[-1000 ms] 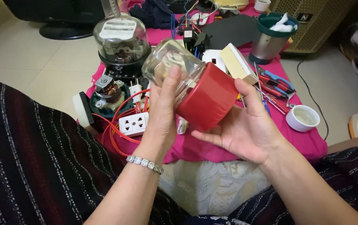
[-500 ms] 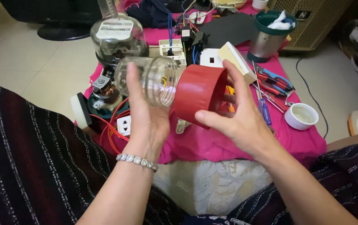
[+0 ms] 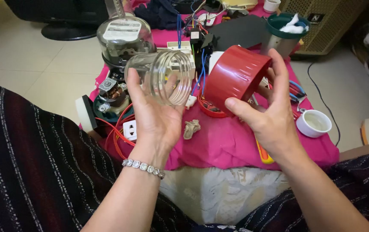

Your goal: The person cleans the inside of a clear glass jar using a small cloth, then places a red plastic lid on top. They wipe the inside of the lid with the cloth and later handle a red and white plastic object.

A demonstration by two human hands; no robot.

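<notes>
My left hand (image 3: 152, 116) holds a clear glass jar (image 3: 160, 77) on its side, its threaded mouth facing right. My right hand (image 3: 270, 114) grips a red plastic cap-shaped base (image 3: 235, 77), held apart from the jar with a gap between them. A jewelled bracelet (image 3: 143, 167) circles my left wrist. Both hands hover above a pink cloth (image 3: 231, 144) covering a low table.
On the cloth lie a glass-domed electric meter (image 3: 122, 36), a motor with copper windings (image 3: 111, 92), a white socket with orange cable (image 3: 129, 129), wired electrical parts (image 3: 195, 36), a red ring (image 3: 208, 109), a white cup (image 3: 314, 123) and a green-rimmed container (image 3: 284, 30).
The red base has come off the glass jar. My hands moved apart, the jar going left and the base right.
</notes>
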